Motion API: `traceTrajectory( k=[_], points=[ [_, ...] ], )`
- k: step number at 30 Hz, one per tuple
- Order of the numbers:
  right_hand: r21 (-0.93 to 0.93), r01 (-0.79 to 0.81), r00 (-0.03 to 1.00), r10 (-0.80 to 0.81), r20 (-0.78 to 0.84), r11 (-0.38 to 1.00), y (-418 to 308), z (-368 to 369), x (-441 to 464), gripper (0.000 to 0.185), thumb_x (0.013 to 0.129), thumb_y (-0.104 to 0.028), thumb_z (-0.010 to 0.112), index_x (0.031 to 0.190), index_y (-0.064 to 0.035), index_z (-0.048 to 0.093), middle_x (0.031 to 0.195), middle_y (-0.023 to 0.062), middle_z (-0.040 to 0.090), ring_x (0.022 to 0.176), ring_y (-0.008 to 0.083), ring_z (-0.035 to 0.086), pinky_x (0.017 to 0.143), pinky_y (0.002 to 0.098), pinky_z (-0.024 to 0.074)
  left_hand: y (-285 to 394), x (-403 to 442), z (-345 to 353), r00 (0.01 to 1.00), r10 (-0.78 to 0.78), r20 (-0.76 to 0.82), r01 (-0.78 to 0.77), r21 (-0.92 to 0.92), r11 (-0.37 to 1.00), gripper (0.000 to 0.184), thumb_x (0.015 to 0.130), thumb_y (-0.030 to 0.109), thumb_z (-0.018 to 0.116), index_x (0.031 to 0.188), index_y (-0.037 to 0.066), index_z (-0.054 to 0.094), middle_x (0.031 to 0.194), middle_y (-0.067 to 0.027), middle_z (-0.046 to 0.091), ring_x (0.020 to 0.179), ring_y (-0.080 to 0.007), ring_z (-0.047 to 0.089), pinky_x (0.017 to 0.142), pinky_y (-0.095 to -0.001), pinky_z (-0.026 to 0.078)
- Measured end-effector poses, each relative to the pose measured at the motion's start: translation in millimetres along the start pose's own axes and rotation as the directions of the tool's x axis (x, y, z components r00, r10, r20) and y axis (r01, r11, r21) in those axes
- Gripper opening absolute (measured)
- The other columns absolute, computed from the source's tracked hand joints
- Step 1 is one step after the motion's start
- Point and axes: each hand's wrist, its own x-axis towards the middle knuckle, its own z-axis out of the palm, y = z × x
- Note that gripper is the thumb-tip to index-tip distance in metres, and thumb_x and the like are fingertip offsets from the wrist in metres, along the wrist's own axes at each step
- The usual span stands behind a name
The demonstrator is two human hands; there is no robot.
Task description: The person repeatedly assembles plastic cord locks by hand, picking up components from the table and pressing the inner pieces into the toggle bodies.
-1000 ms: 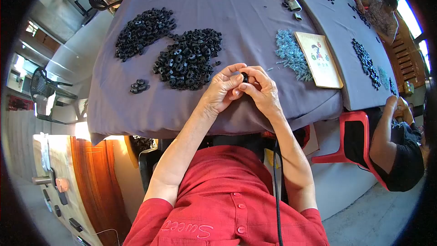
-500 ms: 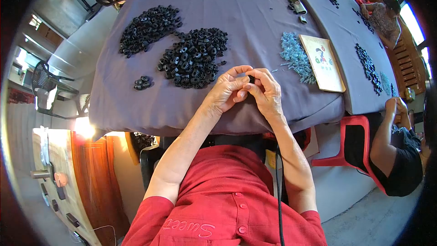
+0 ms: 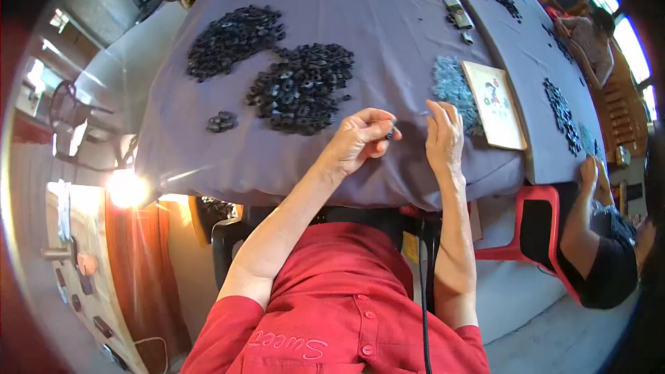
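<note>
Over the front part of the cloth, my left hand (image 3: 360, 140) pinches a small black part (image 3: 390, 133) between thumb and fingers. My right hand (image 3: 445, 131) is apart from it, to the right, beside the pile of light blue springs (image 3: 451, 84); its fingers point away from me and look slightly spread, with nothing visible in them. Beyond my left hand lies a big pile of black parts (image 3: 298, 90), with a second pile (image 3: 235, 38) behind it and a small cluster (image 3: 222, 122) at the left.
A booklet (image 3: 495, 104) lies right of the springs on the grey tablecloth (image 3: 374, 21). Farther back is a small box (image 3: 457, 11). A person in black (image 3: 603, 256) sits at the right by a red chair (image 3: 555, 197). Other people are at the far edges.
My hands have separated. The right hand has moved right toward the springs, while the left keeps the black part. The view has shifted slightly.
</note>
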Motion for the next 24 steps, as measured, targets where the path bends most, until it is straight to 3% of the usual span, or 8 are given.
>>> traceTrajectory(
  k=[4,7,9,12,16,17,21,24],
  points=[
    [0.063,0.018,0.998,-0.022,0.066,0.998,-8,14,1,0.010,0.077,0.002,0.052,0.086,-0.0005,0.057,0.088,0.0154,0.052,0.086,0.0343,0.050,0.074,0.0398,0.0412,3,-8,-3,0.997,0.079,-0.009,-0.078,0.089,0.993,0.013,0.085,0.008,0.061,0.097,0.003,0.058,0.080,-0.0113,0.063,0.053,-0.0085,0.052,0.043,-0.0190,0.036],
    [0.043,-0.040,0.996,0.037,0.083,0.998,-11,13,0,0.006,0.079,0.000,0.053,0.086,-0.0012,0.053,0.087,0.0152,0.051,0.084,0.0339,0.050,0.072,0.0418,0.0407,8,-18,0,0.983,0.179,-0.038,-0.164,0.250,0.954,0.013,0.084,0.008,0.063,0.095,0.004,0.060,0.075,-0.0062,0.061,0.053,-0.0062,0.051,0.045,-0.0185,0.038],
    [0.035,-0.041,0.995,0.038,0.096,0.999,-9,14,-1,0.006,0.081,-0.001,0.053,0.087,-0.0016,0.052,0.088,0.0149,0.051,0.084,0.0338,0.050,0.072,0.0422,0.0406,22,-36,6,0.951,0.292,-0.104,-0.200,0.512,0.835,0.012,0.083,0.008,0.064,0.095,0.005,0.062,0.074,-0.0020,0.058,0.059,-0.0043,0.050,0.052,-0.0183,0.040],
    [0.033,-0.052,0.994,0.049,0.102,0.998,-8,17,-1,0.007,0.081,-0.001,0.053,0.088,-0.0017,0.051,0.088,0.0144,0.050,0.084,0.0337,0.050,0.072,0.0422,0.0405,47,-70,-6,0.785,0.618,-0.027,-0.328,0.829,0.453,0.012,0.081,0.006,0.064,0.093,0.006,0.063,0.075,0.0010,0.057,0.064,-0.0036,0.049,0.058,-0.0185,0.041],
    [0.031,-0.051,0.994,0.048,0.093,0.998,-9,15,0,0.007,0.082,-0.002,0.053,0.089,-0.0020,0.051,0.088,0.0143,0.051,0.084,0.0333,0.050,0.072,0.0420,0.0403,87,-107,-42,0.584,0.807,0.089,-0.030,0.996,-0.088,0.015,0.076,0.005,0.064,0.090,0.006,0.065,0.085,-0.0038,0.062,0.072,-0.0127,0.056,0.068,-0.0259,0.046],
    [0.028,-0.048,0.995,0.045,0.094,0.998,-9,14,-1,0.007,0.082,-0.003,0.053,0.089,-0.0021,0.051,0.088,0.0143,0.051,0.084,0.0332,0.050,0.072,0.0420,0.0403,94,-112,-50,0.560,0.828,0.026,0.017,0.999,-0.042,0.013,0.072,0.006,0.064,0.085,0.007,0.065,0.079,-0.0064,0.062,0.074,-0.0211,0.057,0.068,-0.0321,0.046],
    [0.009,-0.066,0.994,0.065,0.082,0.998,-11,14,-1,0.008,0.081,-0.003,0.054,0.089,-0.0026,0.051,0.088,0.0140,0.051,0.085,0.0326,0.051,0.074,0.0414,0.0411,103,-126,-92,0.570,0.822,0.019,0.228,0.957,-0.180,0.013,0.071,0.002,0.062,0.082,0.008,0.064,0.083,-0.0051,0.058,0.080,-0.0231,0.055,0.073,-0.0330,0.045],
    [-0.002,-0.061,0.995,0.061,0.082,0.998,-12,13,-1,0.009,0.080,-0.003,0.055,0.089,-0.0029,0.052,0.088,0.0136,0.052,0.086,0.0320,0.051,0.074,0.0412,0.0417,104,-125,-100,0.530,0.839,0.125,0.248,0.923,-0.294,0.012,0.072,0.000,0.063,0.081,0.007,0.063,0.088,-0.0060,0.056,0.086,-0.0250,0.053,0.076,-0.0344,0.044]
  ],
)
